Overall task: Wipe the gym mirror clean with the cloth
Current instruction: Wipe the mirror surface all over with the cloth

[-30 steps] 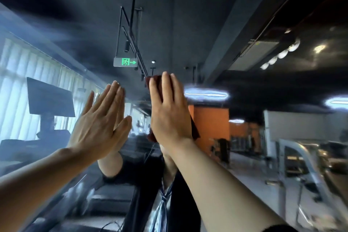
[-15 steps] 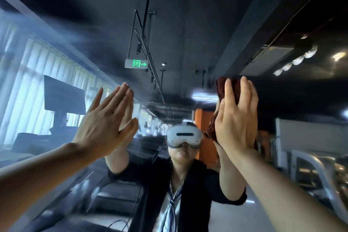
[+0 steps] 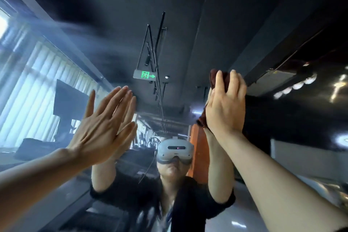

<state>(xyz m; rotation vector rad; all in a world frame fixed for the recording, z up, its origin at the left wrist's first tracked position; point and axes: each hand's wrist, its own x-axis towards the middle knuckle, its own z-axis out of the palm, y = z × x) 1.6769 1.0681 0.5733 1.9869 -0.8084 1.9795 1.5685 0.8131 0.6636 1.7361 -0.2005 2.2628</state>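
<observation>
Since the earlier frame, the right hand (image 3: pixel 225 105) and the dark red cloth (image 3: pixel 213 79) under it have shifted rightward across the mirror (image 3: pixel 188 24), from the centre to right of centre. That hand presses the cloth flat against the glass with straight fingers; cloth edges show above the fingertips and at the hand's left side. Left of it and well apart, the left hand (image 3: pixel 101 128) rests flat on the glass, fingers extended, holding nothing. Reflected in the mirror are a white headset (image 3: pixel 175 149), a green exit sign (image 3: pixel 145 75) and window blinds (image 3: pixel 37 84) at far left.
</observation>
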